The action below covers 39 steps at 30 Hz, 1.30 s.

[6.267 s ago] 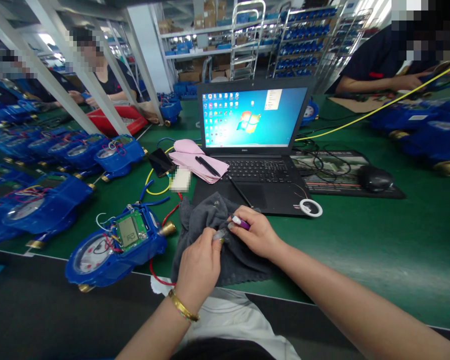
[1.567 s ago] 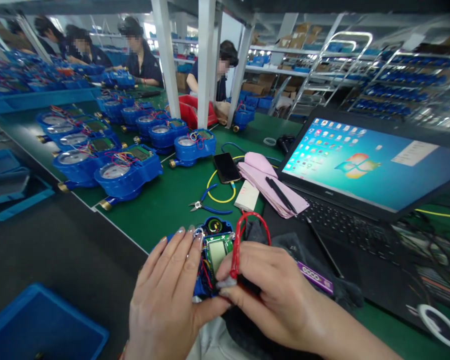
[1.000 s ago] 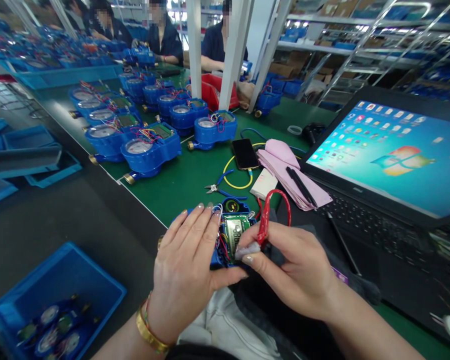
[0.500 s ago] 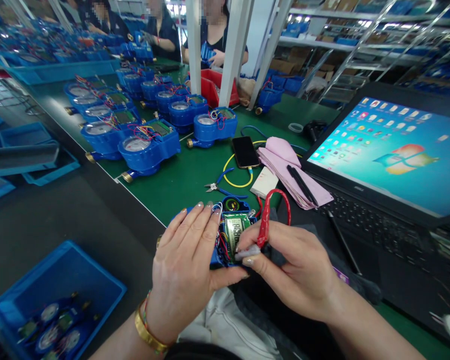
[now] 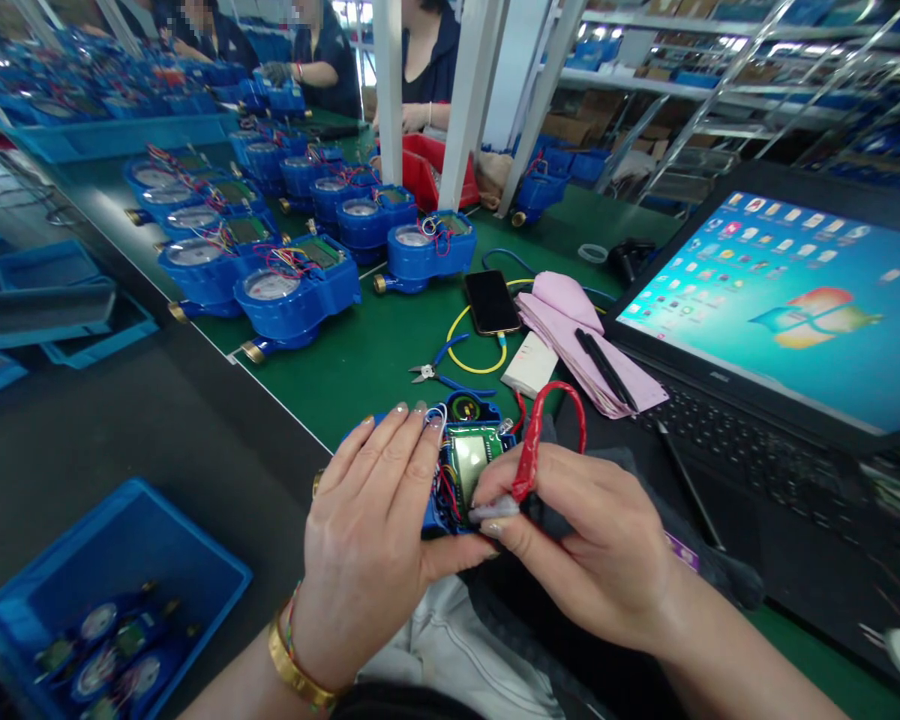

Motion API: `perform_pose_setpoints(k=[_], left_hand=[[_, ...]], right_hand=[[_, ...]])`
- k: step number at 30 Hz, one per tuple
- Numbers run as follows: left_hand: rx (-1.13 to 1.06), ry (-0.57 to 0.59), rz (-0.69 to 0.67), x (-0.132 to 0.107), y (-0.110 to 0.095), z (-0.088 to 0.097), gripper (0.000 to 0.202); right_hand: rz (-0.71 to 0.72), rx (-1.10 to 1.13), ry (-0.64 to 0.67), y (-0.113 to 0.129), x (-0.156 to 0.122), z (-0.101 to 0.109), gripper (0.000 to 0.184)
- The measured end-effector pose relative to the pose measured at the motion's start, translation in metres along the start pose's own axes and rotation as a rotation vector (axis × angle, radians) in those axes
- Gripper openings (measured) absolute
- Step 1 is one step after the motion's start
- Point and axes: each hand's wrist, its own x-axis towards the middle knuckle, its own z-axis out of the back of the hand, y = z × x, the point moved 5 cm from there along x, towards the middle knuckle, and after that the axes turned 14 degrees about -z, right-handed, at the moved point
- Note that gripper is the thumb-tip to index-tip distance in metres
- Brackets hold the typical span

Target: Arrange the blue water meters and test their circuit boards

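Note:
A blue water meter (image 5: pixel 461 460) with an exposed green LCD board lies at the near edge of the green bench (image 5: pixel 367 360). My left hand (image 5: pixel 367 530) rests flat over its left side, fingers stretched out, thumb under its near edge. My right hand (image 5: pixel 577 540) pinches a small white connector on a looped red wire (image 5: pixel 540 435) against the board. A dark grey cloth (image 5: pixel 645 500) lies under my right hand.
Several blue meters (image 5: pixel 296 285) stand in rows at left. Cutters (image 5: pixel 439 375), a phone (image 5: pixel 490 300), a pink cloth with a pen (image 5: pixel 585 345) and an open laptop (image 5: pixel 780 340) lie ahead. A blue bin (image 5: pixel 112 590) sits low left. Other people work at the back.
The meter's LCD showed digits half a second ago and is blank now. My hands have stayed almost still on the meter.

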Motion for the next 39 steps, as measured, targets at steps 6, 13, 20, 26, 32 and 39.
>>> perform_pose_setpoints(k=[6, 13, 20, 26, 32, 39], left_hand=[[0.013, -0.004, -0.033, 0.0010, -0.0012, 0.0015, 0.062], [0.059, -0.048, -0.168, 0.0000, 0.0039, 0.0010, 0.062], [0.070, -0.056, -0.167, 0.0002, 0.0051, -0.0019, 0.061], [0.080, -0.052, -0.163, 0.0010, 0.0024, -0.0002, 0.060], [0.076, -0.054, -0.166, 0.0003, 0.0029, -0.0002, 0.059], [0.076, -0.057, -0.168, -0.0003, 0.0035, -0.0007, 0.059]], right_hand=[[-0.006, 0.030, 0.030, 0.0005, 0.0002, -0.0037, 0.005], [-0.004, 0.071, 0.051, 0.0021, 0.0048, -0.0072, 0.008], [-0.014, 0.090, 0.058, 0.0018, 0.0039, -0.0072, 0.007], [-0.009, 0.094, 0.069, 0.0006, 0.0042, -0.0094, 0.006], [-0.005, 0.092, 0.076, 0.0007, 0.0043, -0.0094, 0.006], [-0.008, 0.088, 0.077, 0.0010, 0.0046, -0.0088, 0.006]])
